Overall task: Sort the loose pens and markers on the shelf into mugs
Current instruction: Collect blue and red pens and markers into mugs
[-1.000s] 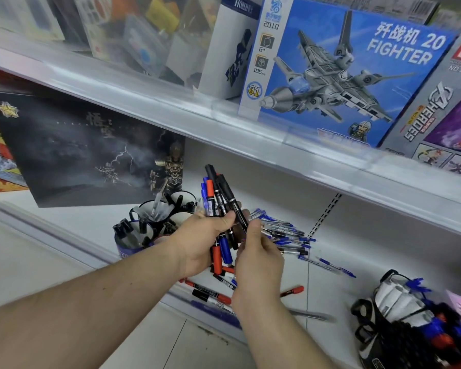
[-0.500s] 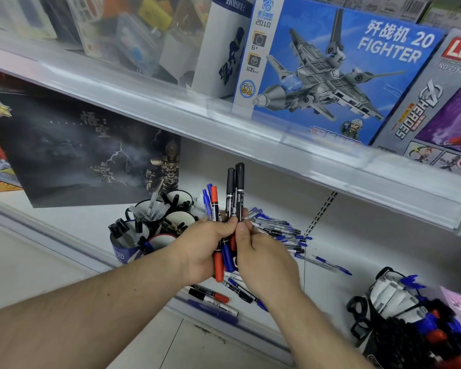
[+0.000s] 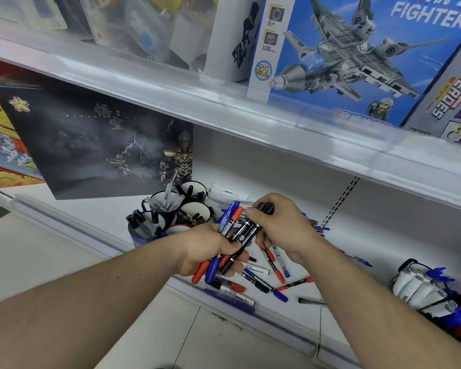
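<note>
Two bare forearms reach in from the lower edge toward a white shelf (image 3: 112, 227). The left hand (image 3: 210, 249) is curled into a fist around a bundle (image 3: 232, 238) of markers, red, blue and black, which slants up to the right; their lower ends stick out below the fist near the shelf's front edge. The right hand (image 3: 282, 227) comes in from the right, palm down, its fingertips bent and pinching the upper ends of two black markers (image 3: 246, 231) that lie on top of the bundle. The hands nearly touch over the bundle.

Below and right of the hands, loose markers (image 3: 266, 278) lie scattered flat on the shelf near its front edge, crossing each other at odd angles. They are slim plastic cylinders with coloured caps and white or black printed barrels. More blue-capped pens (image 3: 317, 227) lie behind the right hand, toward the back of the shelf, mostly hidden.

Just left of the left hand stands a tight cluster of mugs (image 3: 176, 211), round, glossy, dark outside and white inside, one with a blue wall. Several hold upright pens and markers.

Behind the mugs leans a dark box (image 3: 91, 145) with a lightning picture. Above, a clear plastic rail fronts an upper shelf holding a blue fighter box (image 3: 357, 49). At the shelf's right front corner lies a white, black and blue toy (image 3: 431, 291).
</note>
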Motion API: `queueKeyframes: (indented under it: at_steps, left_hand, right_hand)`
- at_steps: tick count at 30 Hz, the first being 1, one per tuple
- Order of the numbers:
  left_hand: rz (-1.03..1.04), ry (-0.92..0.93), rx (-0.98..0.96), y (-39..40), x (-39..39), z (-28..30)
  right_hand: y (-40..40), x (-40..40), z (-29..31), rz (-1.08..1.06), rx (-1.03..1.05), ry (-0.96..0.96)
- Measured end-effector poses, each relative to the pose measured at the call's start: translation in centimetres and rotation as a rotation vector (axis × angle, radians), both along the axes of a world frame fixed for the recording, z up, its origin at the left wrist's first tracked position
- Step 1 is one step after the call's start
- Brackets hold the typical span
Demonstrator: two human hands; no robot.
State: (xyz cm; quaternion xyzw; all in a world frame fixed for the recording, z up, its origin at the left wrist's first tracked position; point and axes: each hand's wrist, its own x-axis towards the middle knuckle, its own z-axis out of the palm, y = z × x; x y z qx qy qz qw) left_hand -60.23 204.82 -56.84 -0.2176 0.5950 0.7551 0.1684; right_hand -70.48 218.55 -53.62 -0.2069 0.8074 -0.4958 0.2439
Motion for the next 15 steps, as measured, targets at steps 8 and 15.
queueKeyframes:
  at_steps: [8,15]
  left_hand:
    - [0.457,0.056,0.089,-7.9,2.9,-0.8]
    - [0.654,0.102,0.077,-11.5,4.0,-1.2]
  right_hand:
    - [-3.3,1.2,-4.2,-0.368,-0.360,0.017]
    - [-8.5,0.9,-9.9,-0.230,-0.216,0.296]
